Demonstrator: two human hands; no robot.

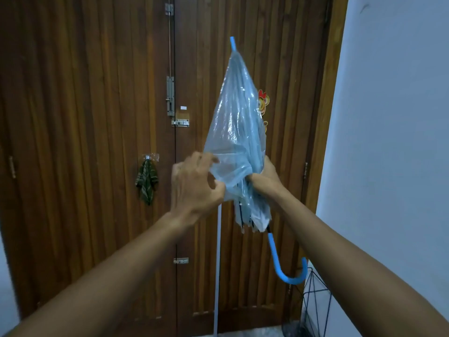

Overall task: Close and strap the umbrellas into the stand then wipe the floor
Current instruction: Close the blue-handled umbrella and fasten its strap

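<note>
Before the door (97,117), the umbrella (238,122) points up; right hand (264,181) grips it low, left hand (194,183) pinches its edge.

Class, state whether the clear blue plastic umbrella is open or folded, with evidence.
Folded. The clear blue plastic umbrella has its canopy collapsed along the shaft, gathered by the left hand and right hand.

The umbrella (237,122) stands upright in front of the door (85,93), tip up, handle (286,271) down. The left hand (194,188) grips its folds from the left, the right hand (266,180) from the right. A cloth (147,182) hangs on the door, left of both hands. The stand (313,305) sits low at right — under the handle, beside the wall (388,117).
</note>
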